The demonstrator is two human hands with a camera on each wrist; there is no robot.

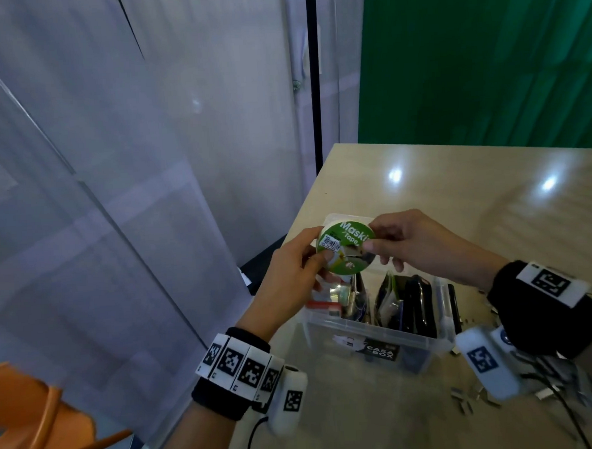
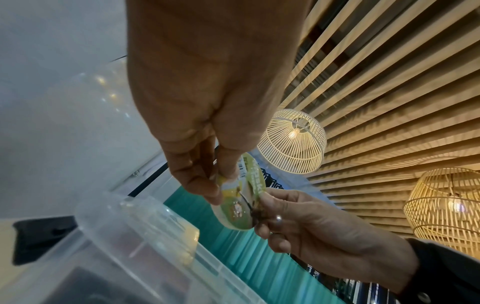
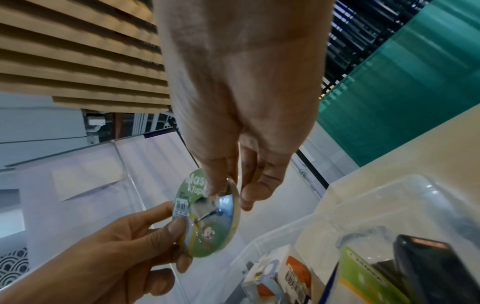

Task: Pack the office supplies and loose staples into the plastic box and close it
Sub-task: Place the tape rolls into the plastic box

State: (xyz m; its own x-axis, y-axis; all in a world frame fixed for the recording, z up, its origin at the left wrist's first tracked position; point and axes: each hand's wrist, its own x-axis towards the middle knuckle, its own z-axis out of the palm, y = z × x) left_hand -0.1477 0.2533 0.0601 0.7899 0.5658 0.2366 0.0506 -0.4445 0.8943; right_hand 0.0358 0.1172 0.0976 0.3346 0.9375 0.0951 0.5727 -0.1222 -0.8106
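Both hands hold a round masking tape roll [image 1: 345,247] with a green label above the far end of the clear plastic box [image 1: 379,336]. My left hand [image 1: 310,258] pinches the roll's left edge [image 2: 239,197] between thumb and fingers. My right hand [image 1: 381,244] pinches its right edge [image 3: 207,218]. The box [image 3: 337,205] stands open on the wooden table and holds a black stapler [image 1: 418,302], small packets and an orange-and-white carton [image 3: 293,273]. Loose staples [image 1: 463,399] lie on the table at the near right, beside the box.
The wooden table [image 1: 474,187] ends in an edge just left of the box. Pale translucent panels [image 1: 113,165] stand to the left and a green screen [image 1: 485,60] at the back. An orange chair [image 1: 34,427] is at the lower left.
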